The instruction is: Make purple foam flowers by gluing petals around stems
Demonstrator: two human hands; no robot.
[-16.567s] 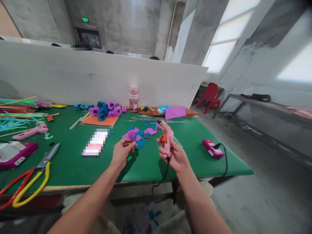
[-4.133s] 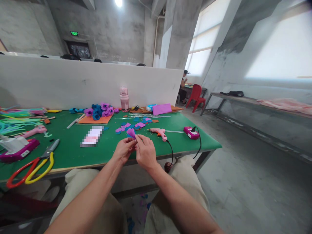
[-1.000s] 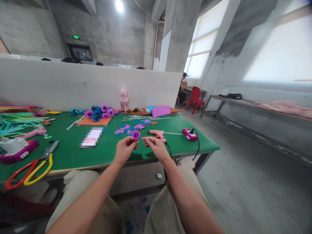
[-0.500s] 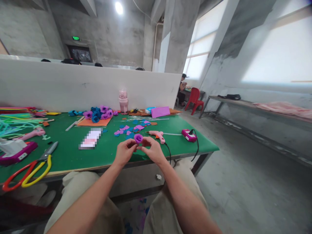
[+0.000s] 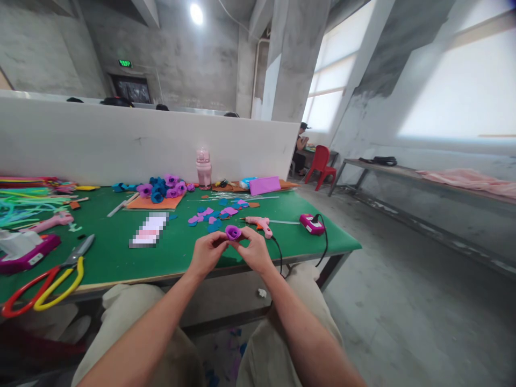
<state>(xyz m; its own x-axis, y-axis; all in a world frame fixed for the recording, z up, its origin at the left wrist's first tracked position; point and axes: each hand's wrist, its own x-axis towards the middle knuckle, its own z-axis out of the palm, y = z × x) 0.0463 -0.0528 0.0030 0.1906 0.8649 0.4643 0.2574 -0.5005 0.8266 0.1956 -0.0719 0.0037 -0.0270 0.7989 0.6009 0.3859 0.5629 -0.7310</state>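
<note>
Over the near side of the green-topped table (image 5: 116, 263), the small purple rose-shaped paper-like flower (image 5: 233, 233) sits between your bare left hand (image 5: 207, 252) and bare right hand (image 5: 255, 250), both pinched nearly closed on its sides, though its base is hidden and your exact hold there is hard to tell. A second ago your right hand was apart from it; now it has joined the left, so this looks like two-handed shaping. Behind lie flat blue and purple paper-like petals (image 5: 213, 227), with the pink plastic glue gun (image 5: 263, 222) just beyond your right hand.
</note>
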